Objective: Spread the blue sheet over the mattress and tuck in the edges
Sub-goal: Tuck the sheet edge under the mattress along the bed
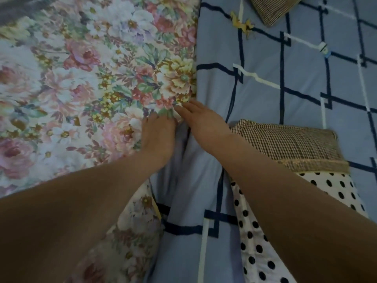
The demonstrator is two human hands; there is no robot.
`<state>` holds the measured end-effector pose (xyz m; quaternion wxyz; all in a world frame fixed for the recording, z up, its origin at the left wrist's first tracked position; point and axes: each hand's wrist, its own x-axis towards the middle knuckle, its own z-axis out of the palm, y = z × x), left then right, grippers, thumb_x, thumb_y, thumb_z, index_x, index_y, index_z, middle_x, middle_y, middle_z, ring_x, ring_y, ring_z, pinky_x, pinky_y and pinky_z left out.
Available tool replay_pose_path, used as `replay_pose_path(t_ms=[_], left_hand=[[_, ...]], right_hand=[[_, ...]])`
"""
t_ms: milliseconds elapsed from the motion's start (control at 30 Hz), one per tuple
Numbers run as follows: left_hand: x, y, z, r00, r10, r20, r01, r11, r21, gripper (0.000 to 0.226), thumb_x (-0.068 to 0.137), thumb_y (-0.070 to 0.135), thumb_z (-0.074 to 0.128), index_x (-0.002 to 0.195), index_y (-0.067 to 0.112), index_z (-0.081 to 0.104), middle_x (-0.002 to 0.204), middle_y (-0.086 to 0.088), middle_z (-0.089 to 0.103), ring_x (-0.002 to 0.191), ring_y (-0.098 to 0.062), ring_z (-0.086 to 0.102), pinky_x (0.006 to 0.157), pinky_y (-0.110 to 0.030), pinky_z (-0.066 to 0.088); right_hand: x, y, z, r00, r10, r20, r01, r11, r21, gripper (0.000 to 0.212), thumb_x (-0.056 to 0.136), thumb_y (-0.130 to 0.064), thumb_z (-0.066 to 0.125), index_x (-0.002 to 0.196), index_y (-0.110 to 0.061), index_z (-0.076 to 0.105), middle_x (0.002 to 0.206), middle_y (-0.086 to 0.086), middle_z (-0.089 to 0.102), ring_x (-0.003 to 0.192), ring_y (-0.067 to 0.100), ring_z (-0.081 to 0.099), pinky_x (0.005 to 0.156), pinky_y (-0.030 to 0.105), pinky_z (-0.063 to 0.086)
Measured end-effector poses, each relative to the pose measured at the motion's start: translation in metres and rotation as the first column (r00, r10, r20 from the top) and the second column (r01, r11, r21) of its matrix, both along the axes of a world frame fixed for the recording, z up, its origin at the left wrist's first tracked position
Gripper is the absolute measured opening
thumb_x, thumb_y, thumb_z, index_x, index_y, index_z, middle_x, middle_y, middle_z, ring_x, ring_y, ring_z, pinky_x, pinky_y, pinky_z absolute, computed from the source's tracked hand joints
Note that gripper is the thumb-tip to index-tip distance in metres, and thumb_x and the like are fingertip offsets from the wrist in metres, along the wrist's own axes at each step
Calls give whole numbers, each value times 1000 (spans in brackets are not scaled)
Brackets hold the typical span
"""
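Your left hand (158,137) sets its fingertips on the edge of the floral cloth (81,78); I cannot tell if it grips. Your right hand (202,123), fingers straight, touches the same edge. The blue sheet (265,99) bunches between your wrists and spreads right, under a brown checked pillow (285,144).

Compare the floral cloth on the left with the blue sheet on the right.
The floral cloth is crowded with pink, white and yellow blooms; the blue sheet is plain blue crossed by dark and white lines. The floral cloth lies fairly smooth; the blue sheet bunches into folds near the bottom centre. Both lie spread side by side, meeting along one edge.
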<state>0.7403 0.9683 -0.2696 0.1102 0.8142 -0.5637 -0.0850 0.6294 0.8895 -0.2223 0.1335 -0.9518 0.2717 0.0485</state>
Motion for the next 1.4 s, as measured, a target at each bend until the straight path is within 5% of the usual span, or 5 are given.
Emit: replay_pose_path(t_ms=[267,433,967,1167,1400], left_hand=[[31,9,24,961,-266,72,268,839,-473,20,84,0,49,91,1,67,83,-17,59,81,-33,54,91,-37,40],[-21,72,-19,713,-695,-90,695,718,-41,12,76,10,60,64,8,60,64,-10,56,55,-28,52,50,-38,50],[11,43,4,908,-76,-413,-19,975,-221,20,86,29,48,91,11,55,84,-5,58,78,-27,55,65,-35,41],[17,89,-12,747,-653,-124,647,758,-90,17,74,22,45,79,14,58,77,-5,55,62,-25,49,55,-36,43],[20,37,-9,961,-64,-268,121,971,204,50,94,15,47,140,8,28,128,-17,45,96,-36,58,72,-41,48]], right_hand=[[5,-13,2,922,98,376,-44,988,-151,16,72,0,47,75,-3,62,69,17,62,84,35,63,75,43,52],[-51,8,-23,836,228,-499,-252,967,20,24,94,-11,45,115,-10,57,105,11,64,95,28,61,80,37,47],[-9,19,9,950,154,272,-133,987,-94,16,82,-6,56,98,-5,60,102,15,64,86,33,56,69,40,49],[-32,44,-33,954,257,-152,-236,961,142,30,84,-18,41,101,-1,61,111,23,61,84,38,62,64,49,54],[27,14,-31,945,-59,-321,65,998,11,54,95,-8,48,144,-17,26,146,13,29,106,38,55,75,43,52]])
